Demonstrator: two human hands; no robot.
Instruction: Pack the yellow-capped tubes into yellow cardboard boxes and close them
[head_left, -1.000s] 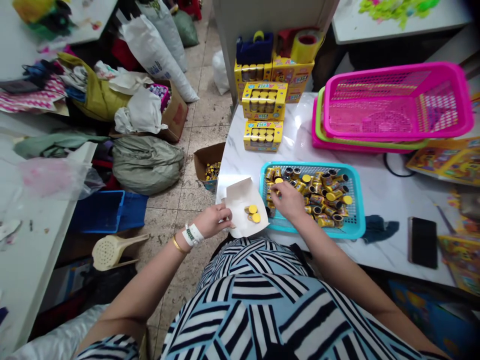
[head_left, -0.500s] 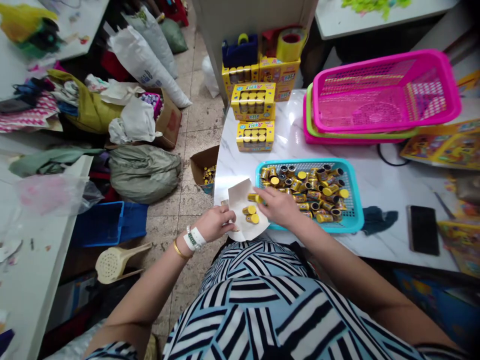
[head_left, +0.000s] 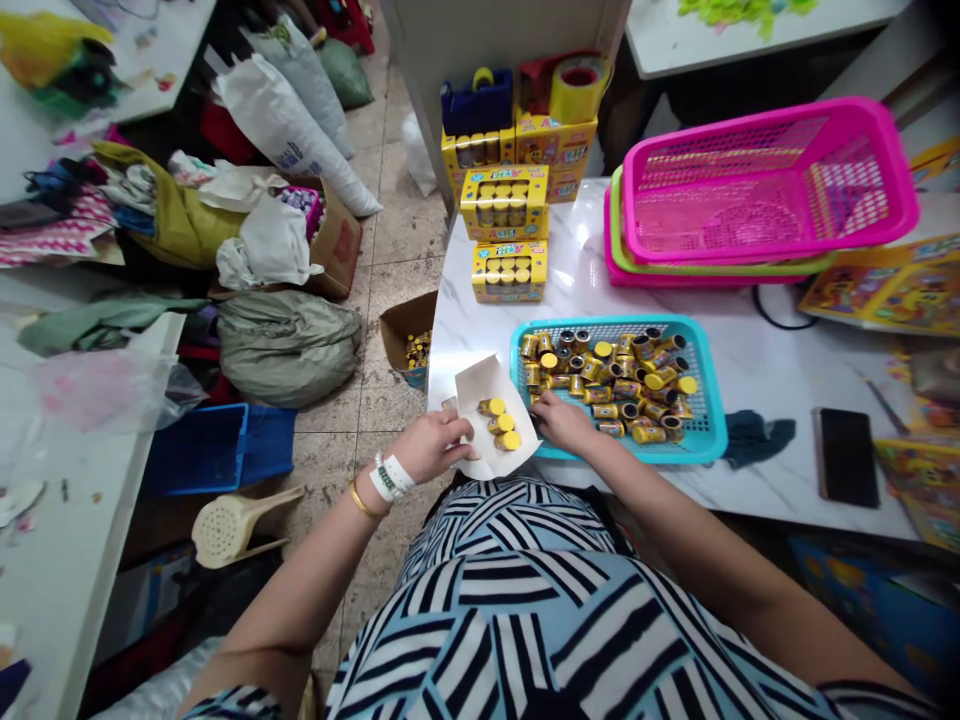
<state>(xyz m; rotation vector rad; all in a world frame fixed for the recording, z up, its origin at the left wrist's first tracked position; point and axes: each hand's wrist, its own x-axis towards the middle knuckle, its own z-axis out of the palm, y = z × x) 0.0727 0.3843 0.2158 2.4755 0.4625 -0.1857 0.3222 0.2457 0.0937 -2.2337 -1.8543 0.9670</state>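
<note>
My left hand (head_left: pixel 435 443) grips the near-left edge of an open box (head_left: pixel 480 385), its white inside facing up, with thumb and fingers closed on the card. Three small yellow-capped tubs (head_left: pixel 502 424) lie in a slanting row inside it. Down at the left end of a turquoise basket (head_left: pixel 709 440) is my right hand (head_left: pixel 562 418), fingers curled together among many small gold-and-yellow tubs (head_left: pixel 600 372). Its fingertips are partly hidden, so what they pinch cannot be made out. Some tubs in the basket show yellow caps, others dark round ends.
Behind the box stand packed yellow boxes (head_left: pixel 510 275), a blue tape dispenser (head_left: pixel 478 100) and a yellow tape roll (head_left: pixel 579 88). Pink and green baskets (head_left: pixel 772 250) are stacked at the back right. A phone (head_left: pixel 846 457) lies at right; a carton (head_left: pixel 405 335) sits below the table's left edge.
My right hand has let go of a yellow-capped tub in the box and moved right, down into the turquoise basket. Three tubs now lie in the row. My left hand stays on the box.
</note>
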